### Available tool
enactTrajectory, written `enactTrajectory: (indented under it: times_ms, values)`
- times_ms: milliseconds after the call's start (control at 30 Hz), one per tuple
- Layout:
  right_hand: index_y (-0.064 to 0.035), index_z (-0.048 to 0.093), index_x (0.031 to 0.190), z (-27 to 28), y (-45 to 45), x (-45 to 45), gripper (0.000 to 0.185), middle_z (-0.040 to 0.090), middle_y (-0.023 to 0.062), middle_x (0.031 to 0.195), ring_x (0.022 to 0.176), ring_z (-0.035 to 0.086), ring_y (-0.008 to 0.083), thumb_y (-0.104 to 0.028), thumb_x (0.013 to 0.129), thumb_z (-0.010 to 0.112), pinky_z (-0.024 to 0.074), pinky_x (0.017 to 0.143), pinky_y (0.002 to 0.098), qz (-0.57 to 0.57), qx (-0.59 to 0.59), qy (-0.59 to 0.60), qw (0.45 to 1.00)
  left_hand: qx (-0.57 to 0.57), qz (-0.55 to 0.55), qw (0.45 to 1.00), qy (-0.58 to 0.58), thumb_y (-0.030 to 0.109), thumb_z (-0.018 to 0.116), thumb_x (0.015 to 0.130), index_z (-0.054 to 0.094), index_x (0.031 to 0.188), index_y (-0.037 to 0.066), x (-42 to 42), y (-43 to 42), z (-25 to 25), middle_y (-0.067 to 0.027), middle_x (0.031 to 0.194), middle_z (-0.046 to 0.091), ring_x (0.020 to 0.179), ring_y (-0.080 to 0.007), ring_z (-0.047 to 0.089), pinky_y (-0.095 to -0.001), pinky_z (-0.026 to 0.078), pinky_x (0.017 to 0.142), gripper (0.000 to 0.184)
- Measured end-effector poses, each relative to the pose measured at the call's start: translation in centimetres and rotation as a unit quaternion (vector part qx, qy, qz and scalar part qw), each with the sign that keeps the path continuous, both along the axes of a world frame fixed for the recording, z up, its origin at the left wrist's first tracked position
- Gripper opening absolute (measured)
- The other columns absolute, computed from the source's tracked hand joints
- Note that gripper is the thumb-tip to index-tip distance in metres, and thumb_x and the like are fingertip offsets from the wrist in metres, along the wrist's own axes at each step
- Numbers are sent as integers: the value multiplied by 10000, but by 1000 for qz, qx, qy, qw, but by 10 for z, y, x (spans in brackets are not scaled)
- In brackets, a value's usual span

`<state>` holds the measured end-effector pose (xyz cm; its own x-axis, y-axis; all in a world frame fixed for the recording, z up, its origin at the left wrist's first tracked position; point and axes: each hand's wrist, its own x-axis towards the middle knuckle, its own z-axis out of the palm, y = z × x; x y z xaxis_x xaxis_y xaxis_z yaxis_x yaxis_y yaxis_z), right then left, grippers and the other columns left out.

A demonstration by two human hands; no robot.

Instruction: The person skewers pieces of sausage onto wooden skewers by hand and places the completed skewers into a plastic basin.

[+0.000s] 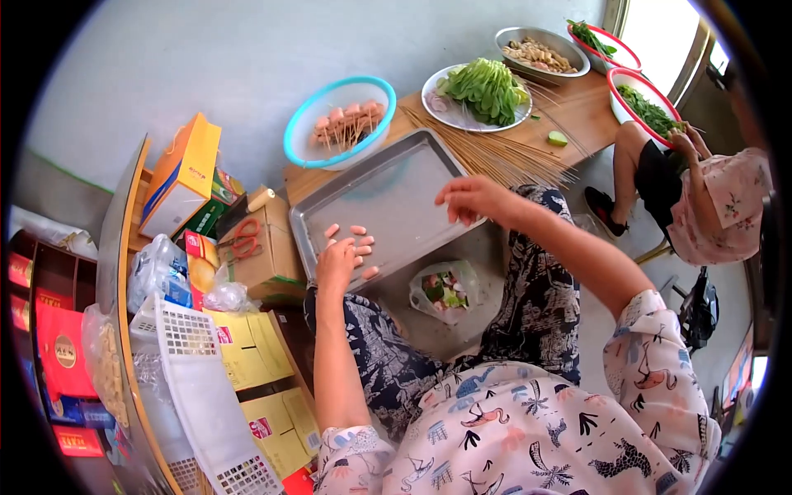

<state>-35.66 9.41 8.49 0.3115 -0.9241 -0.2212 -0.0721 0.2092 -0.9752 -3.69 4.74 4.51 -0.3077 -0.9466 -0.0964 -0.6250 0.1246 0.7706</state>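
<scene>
My left hand [333,268] is at the near left corner of a grey metal tray [396,186], its fingers bent down over a sausage piece among several short pink sausage pieces [358,229]. The fingertips are partly hidden by the hand's back. Over the tray's right side hovers my right hand [477,200], fingers loosely bent and apart, with nothing visible in them. Long thin bamboo skewers [503,157] lie fanned out beyond it on the wooden table. A blue-rimmed bowl [290,136] behind the tray holds skewered sausage pieces [351,120].
Leafy greens [487,89] fill a white plate [433,111]; a metal bowl [502,37] stands behind. A person [701,177] sits at right by a red-rimmed bowl [615,87]. Left are a cardboard box [268,256] and scissors [244,239]. A plastic bag [445,293] of scraps hangs below the tray.
</scene>
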Motion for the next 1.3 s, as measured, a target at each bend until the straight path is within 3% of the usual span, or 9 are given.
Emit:
enactTrajectory:
  times_ms: [233, 300, 367, 433, 600, 833, 933, 1000, 1300]
  values:
    - [-61, 560, 1186, 34, -12, -15, 319, 604, 34, 640, 529, 520, 87, -102, 874, 503, 446, 506, 249, -17, -80, 184, 980, -33, -7, 999, -24, 38, 466, 814, 641, 787, 14, 7, -8, -14, -54, 835, 701, 702, -142, 630, -302, 468, 867, 179]
    - [-121, 462, 1335, 56, -17, 22, 515, 595, 53, 648, 544, 527, 105, -55, 827, 513, 439, 502, 274, 52, -173, 199, 963, -137, -109, 979, -108, 75, 509, 824, 641, 816, 26, 10, -14, -20, -55, 833, 704, 705, -135, 630, -292, 481, 817, 141]
    - [-124, 440, 1339, 80, -27, 76, 566, 612, 162, 726, 645, 621, 269, -51, 787, 542, 469, 551, 388, 75, -427, 120, 893, -19, -94, 995, 4, 228, 521, 868, 649, 1001, 23, 8, -16, -22, -134, 927, 679, 788, -208, 669, -343, 521, 694, 277]
    - [-114, 483, 1276, 130, -20, 131, 462, 634, 198, 840, 809, 625, 328, -97, 819, 546, 474, 626, 429, 117, -441, 193, 869, -139, -151, 968, -145, 231, 509, 891, 642, 1007, 2, 11, -20, -27, -141, 887, 671, 773, -230, 655, -348, 505, 701, 290]
    - [-129, 613, 1065, 167, 2, 151, 329, 653, 150, 821, 797, 638, 319, -107, 741, 559, 484, 650, 442, 165, -535, 253, 789, -139, -98, 978, -120, 198, 536, 895, 634, 982, -12, 51, -54, -99, -69, 814, 656, 647, -121, 587, -262, 471, 539, 247]
    - [-80, 649, 1020, 12, -56, -62, 261, 668, 102, 880, 800, 638, 232, -241, 823, 596, 497, 718, 373, -38, -263, 331, 905, -55, -67, 990, -107, 165, 577, 869, 630, 1118, 22, 25, -16, -34, -58, 848, 654, 707, -117, 604, -241, 504, 559, 292]
    - [-99, 651, 923, -24, -42, -155, 201, 669, 115, 844, 778, 644, 277, -252, 831, 559, 502, 691, 395, -196, -175, 423, 867, -1, -42, 993, -110, 298, 578, 873, 664, 1083, 52, 16, -9, -20, -142, 947, 689, 848, -246, 654, -330, 487, 776, 335]
    - [-95, 653, 898, -56, -30, -192, 198, 669, 129, 835, 795, 642, 312, -233, 816, 537, 503, 699, 420, -215, -212, 466, 832, -9, -40, 995, -96, 116, 583, 846, 622, 1096, 2, 21, -12, -23, -48, 760, 590, 623, -115, 557, -248, 479, 546, 277]
    - [-140, 658, 880, -143, -14, -202, 184, 673, 127, 889, 883, 638, 313, -226, 768, 540, 504, 746, 414, -236, -22, 522, 819, -9, -47, 989, -139, 100, 570, 840, 615, 1085, -6, 28, -22, -38, -48, 712, 564, 589, -110, 540, -250, 453, 550, 271]
